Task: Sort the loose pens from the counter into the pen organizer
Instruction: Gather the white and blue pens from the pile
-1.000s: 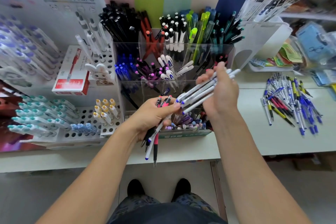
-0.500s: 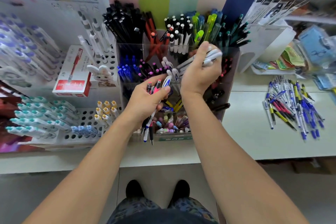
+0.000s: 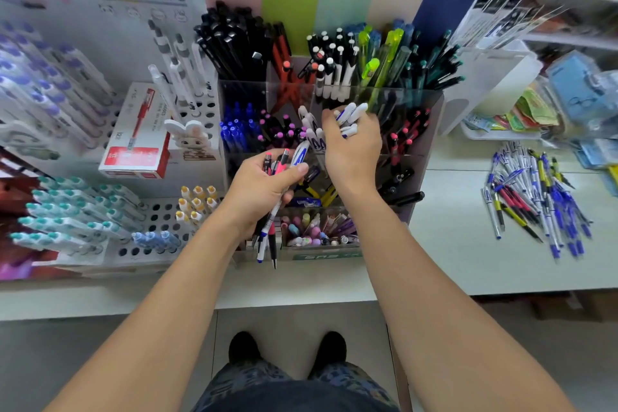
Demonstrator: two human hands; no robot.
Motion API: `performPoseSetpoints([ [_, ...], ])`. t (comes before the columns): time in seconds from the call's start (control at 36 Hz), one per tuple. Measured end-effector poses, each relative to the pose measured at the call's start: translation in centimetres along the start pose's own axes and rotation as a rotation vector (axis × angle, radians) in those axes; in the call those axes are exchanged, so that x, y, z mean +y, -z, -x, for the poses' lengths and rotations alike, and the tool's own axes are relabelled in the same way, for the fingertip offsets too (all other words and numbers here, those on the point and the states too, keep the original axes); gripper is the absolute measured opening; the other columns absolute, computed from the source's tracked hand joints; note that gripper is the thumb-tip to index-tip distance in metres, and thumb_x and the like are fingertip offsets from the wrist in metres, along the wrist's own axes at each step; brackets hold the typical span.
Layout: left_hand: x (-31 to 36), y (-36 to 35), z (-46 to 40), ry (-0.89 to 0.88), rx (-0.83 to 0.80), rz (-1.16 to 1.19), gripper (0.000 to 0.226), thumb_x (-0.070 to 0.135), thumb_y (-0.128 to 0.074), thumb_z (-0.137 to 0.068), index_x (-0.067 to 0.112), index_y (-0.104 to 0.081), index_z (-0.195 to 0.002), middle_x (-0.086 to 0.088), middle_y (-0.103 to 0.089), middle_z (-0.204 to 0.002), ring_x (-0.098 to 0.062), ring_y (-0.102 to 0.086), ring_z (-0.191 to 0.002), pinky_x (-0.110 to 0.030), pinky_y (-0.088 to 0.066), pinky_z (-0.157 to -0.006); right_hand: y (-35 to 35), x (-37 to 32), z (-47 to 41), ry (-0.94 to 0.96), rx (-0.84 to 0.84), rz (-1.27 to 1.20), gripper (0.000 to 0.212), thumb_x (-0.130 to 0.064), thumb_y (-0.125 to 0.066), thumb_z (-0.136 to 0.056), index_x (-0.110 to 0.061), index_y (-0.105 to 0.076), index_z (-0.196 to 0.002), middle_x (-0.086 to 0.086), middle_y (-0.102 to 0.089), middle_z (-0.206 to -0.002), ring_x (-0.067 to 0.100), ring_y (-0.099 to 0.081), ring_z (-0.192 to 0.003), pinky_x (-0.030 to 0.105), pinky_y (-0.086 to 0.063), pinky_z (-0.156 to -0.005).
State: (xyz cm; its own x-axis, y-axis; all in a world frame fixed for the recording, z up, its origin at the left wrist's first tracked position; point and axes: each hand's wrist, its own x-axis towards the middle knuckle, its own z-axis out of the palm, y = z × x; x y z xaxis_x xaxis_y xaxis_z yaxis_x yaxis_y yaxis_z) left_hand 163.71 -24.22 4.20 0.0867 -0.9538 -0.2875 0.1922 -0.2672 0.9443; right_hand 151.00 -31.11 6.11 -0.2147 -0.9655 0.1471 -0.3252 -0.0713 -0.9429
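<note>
The right hand (image 3: 351, 144) grips a bundle of white pens (image 3: 349, 117), fingers curled round the barrels, their capped ends fanning up and out above the knuckles. It hangs over the middle tier of the clear organizer (image 3: 431, 130), just in front of the back row of upright pens; whether the bundle's lower ends already sit in a compartment is hidden by the hand. To the left of that hand and nearer the organizer's front, the left hand (image 3: 264, 184) holds a mixed clutch (image 3: 272, 224): pink, black and blue-and-white pens, thumb pressed across them, tips pointing down past the organizer's front edge. More white pens with blue print (image 3: 312, 135) stand in the organizer between the two hands.

Right of the organizer, well apart from it, a loose pile (image 3: 538, 197) of blue, white, yellow and red pens lies on the counter (image 3: 451, 244). Left of the organizer stand a red box (image 3: 137, 137) and a white perforated rack (image 3: 157, 224) holding teal-capped and yellow-capped pens. Below the counter's edge, two black shoes (image 3: 287, 348) show on the floor.
</note>
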Motion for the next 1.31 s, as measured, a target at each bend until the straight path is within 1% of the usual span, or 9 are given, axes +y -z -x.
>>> performPoseSetpoints([
  [0.25,0.1,-0.1,0.8,0.034,-0.086,-0.02,0.02,0.012,-0.071,-0.093,0.009,-0.071,-0.113,-0.002,-0.067,-0.071,-0.01,-0.047,-0.048,-0.018,-0.042,-0.047,1.4,1.0,0.2,0.295,0.172,0.028,0.043,-0.022,-0.076,-0.089,-0.014,-0.055,-0.125,0.0,-0.06,-0.103,0.013,-0.058,-0.093,0.024,-0.047,-0.084],
  [0.44,-0.1,-0.3,1.2,0.053,-0.094,-0.049,0.02,0.008,-0.074,-0.09,0.01,-0.067,-0.109,0.005,-0.064,-0.063,-0.009,-0.048,-0.045,-0.019,-0.044,-0.046,0.2,1.4,-1.2,0.502,0.025,0.417,0.045,-0.042,-0.04,-0.105,-0.006,-0.066,-0.112,0.013,-0.057,-0.108,0.027,-0.051,-0.101,0.045,-0.048,-0.084],
  [0.58,-0.6,-0.8,1.8,0.006,-0.077,-0.081,0.025,0.009,-0.078,-0.086,0.006,-0.06,-0.104,0.001,-0.058,-0.062,-0.01,-0.051,-0.046,-0.023,-0.047,-0.046,2.4,0.2,1.3,0.531,0.014,0.482,0.046,-0.049,-0.046,-0.102,-0.013,-0.063,-0.124,0.006,-0.054,-0.124,0.021,-0.045,-0.12,0.032,-0.036,-0.105],
  [0.67,-0.9,-0.8,2.1,-0.027,-0.133,-0.062,0.022,0.008,-0.078,-0.086,0.008,-0.06,-0.099,0.002,-0.061,-0.061,-0.014,-0.052,-0.05,-0.025,-0.048,-0.049,5.2,0.0,3.8,0.332,-0.006,0.285,0.023,-0.04,-0.065,-0.094,-0.018,-0.072,-0.098,-0.001,-0.065,-0.099,0.014,-0.058,-0.092,0.028,-0.046,-0.084],
  [0.81,-1.2,-1.6,2.3,0.021,-0.298,-0.096,0.025,0.006,-0.08,-0.082,0.004,-0.061,-0.098,-0.007,-0.062,-0.068,-0.025,-0.062,-0.061,-0.034,-0.058,-0.06,7.8,0.5,5.3,-0.133,-0.525,-0.037,0.021,-0.028,-0.075,-0.091,-0.012,-0.075,-0.077,0.0,-0.065,-0.06,0.02,-0.049,-0.05,0.033,-0.043,-0.049],
  [0.86,-1.3,-2.1,2.2,0.045,-0.319,-0.125,0.024,0.011,-0.081,-0.083,0.005,-0.063,-0.098,-0.015,-0.061,-0.073,-0.034,-0.061,-0.07,-0.044,-0.06,-0.068,8.2,0.6,5.1,-0.223,-0.474,-0.148,0.021,-0.017,-0.07,-0.095,-0.011,-0.071,-0.075,-0.007,-0.056,-0.055,0.008,-0.043,-0.05,0.022,-0.037,-0.05],
  [1.03,-1.0,-3.3,2.8,0.15,-0.248,0.207,0.031,0.01,-0.053,-0.103,0.017,-0.061,-0.074,-0.008,-0.046,-0.072,-0.017,-0.032,-0.059,-0.017,-0.038,-0.041,10.6,0.2,3.4,-0.439,-0.073,-0.597,0.023,-0.017,-0.041,-0.108,-0.019,-0.047,-0.087,0.002,-0.057,-0.067,0.018,-0.056,-0.059,0.03,-0.053,-0.056],
  [1.19,-0.7,-4.4,1.8,0.276,-0.129,0.642,0.022,0.006,-0.039,-0.104,0.017,-0.048,-0.087,0.001,-0.04,-0.066,-0.008,-0.036,-0.051,-0.016,-0.034,-0.04,11.0,0.0,5.4,-0.509,-0.745,0.074,0.018,-0.023,-0.052,-0.102,-0.017,-0.058,-0.086,-0.001,-0.032,-0.063,0.011,-0.022,-0.048,0.02,-0.02,-0.04],
  [1.31,-0.8,-4.6,1.2,0.229,-0.02,0.593,0.02,-0.003,-0.036,-0.099,0.014,-0.047,-0.099,0.0,-0.04,-0.066,-0.01,-0.037,-0.053,-0.02,-0.035,-0.044,10.6,0.4,6.7,-0.455,-0.839,0.077,0.028,-0.037,-0.075,-0.09,-0.015,-0.063,-0.077,0.0,-0.027,-0.061,0.012,-0.019,-0.05,0.02,-0.018,-0.041],
])
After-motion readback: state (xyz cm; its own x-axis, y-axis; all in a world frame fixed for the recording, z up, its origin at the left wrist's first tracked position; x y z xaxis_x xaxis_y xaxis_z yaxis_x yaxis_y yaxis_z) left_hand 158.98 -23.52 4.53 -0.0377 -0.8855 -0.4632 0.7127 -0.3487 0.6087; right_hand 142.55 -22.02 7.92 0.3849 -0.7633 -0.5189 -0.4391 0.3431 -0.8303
